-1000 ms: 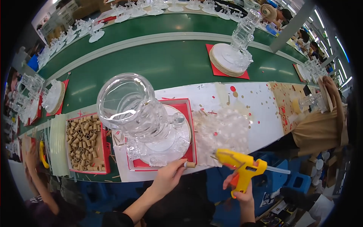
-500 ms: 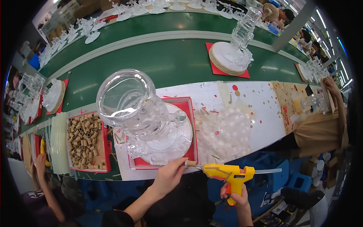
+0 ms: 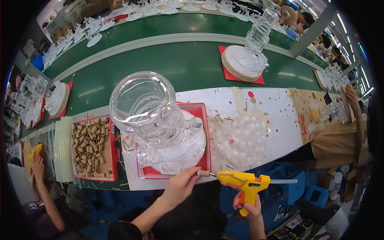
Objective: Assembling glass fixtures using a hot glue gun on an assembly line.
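Between the pinched fingers of my left hand is a short brown cardboard tube, held level just off the table's near edge. My right hand grips a yellow hot glue gun by its handle, fingers by the red trigger. The gun's metal nozzle meets or nearly meets the tube's right end, and a clear glue stick pokes from its back. Beyond my left hand, a tall clear glass-like piece with a wide round top stands on a white disc, inside a red-rimmed box.
Left of it lie a red tray of cardboard tubes and a bundle of clear glue sticks. Similar clear pieces stand farther back. A co-worker's hands hold something yellow at left; another person works at right.
The clear piece appears shifted slightly right in its box. At left, the co-worker's hands have moved with their yellow tool. My hands keep nearly the same pose.
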